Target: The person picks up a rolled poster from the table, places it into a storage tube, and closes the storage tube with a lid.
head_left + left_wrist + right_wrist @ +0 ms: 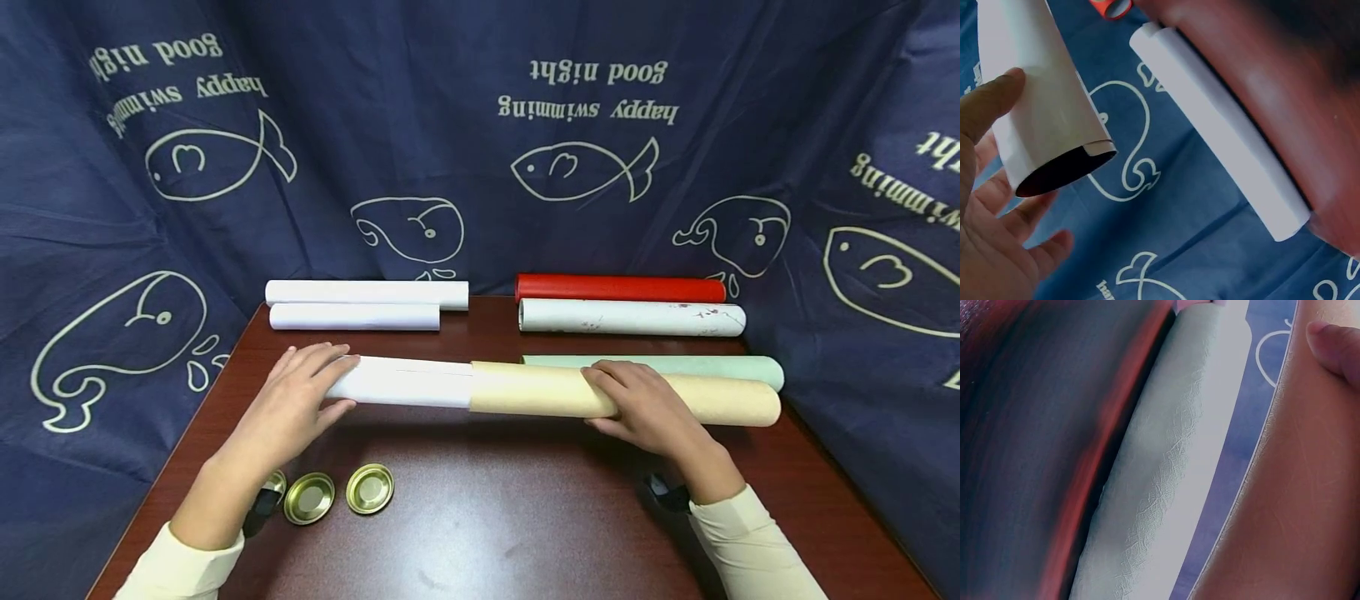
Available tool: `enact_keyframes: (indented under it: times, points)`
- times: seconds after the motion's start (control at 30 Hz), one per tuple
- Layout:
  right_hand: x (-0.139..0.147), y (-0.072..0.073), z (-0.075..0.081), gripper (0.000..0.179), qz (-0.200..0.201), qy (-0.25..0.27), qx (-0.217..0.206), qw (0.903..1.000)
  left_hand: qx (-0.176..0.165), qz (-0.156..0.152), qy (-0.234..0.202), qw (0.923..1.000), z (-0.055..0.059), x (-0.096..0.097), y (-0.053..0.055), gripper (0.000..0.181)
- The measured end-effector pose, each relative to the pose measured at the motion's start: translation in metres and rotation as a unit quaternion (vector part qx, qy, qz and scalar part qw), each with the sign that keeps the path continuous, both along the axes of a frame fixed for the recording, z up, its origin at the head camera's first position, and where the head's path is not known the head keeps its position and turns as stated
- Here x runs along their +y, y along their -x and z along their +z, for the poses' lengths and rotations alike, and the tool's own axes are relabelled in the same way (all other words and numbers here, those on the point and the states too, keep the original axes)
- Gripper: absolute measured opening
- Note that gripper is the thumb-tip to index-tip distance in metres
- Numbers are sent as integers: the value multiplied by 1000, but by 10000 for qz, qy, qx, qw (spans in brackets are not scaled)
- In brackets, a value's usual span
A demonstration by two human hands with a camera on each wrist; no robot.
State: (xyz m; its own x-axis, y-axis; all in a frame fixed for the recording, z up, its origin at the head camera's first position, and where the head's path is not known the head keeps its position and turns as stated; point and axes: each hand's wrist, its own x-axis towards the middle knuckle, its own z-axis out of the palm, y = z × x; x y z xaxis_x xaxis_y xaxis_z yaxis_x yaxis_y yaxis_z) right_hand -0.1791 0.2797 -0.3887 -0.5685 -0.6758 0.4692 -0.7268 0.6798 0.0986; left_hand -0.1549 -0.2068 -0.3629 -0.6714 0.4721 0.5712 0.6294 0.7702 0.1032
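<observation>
A white paper roll (408,382) and a pale yellow cardboard-like tube (536,390) lie end to end in one line above the table; the roll's right end meets the tube's left end, and seems to sit inside it. My left hand (294,406) holds the white roll near its left end. In the left wrist view, the thumb lies on the white roll (1044,115), whose hollow end shows an overlapping paper edge. My right hand (647,407) grips the yellow tube around its middle; in the right wrist view, the thumb rests on the tube (1300,469).
Behind the yellow tube lies a pale green tube (720,364). Farther back are a flower-patterned white tube (630,317), a red tube (622,288) and two white rolls (352,317). Gold lids (370,488) lie on the dark red table (487,517), one partly hidden by my left wrist. Blue cloth surrounds it.
</observation>
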Motion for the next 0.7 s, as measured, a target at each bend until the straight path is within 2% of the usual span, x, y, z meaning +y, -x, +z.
enact_keyframes:
  times: [0.1, 0.27, 0.53, 0.7]
  points:
    - [0, -1, -1, 75, 4, 11, 14, 10000, 36, -295, -84, 9995, -3, 1, 3, 58]
    - [-2, -2, 1, 75, 37, 2, 26, 10000, -97, -540, -286, 9981, -9, 12, 7, 56]
    - [-9, -2, 1, 75, 73, -38, 98, 9999, -192, -966, -669, 9929, -20, 52, 11, 56]
    - [-13, -2, 2, 75, 105, -51, 100, 9999, -363, -1209, -1162, 9852, -24, 72, 12, 53]
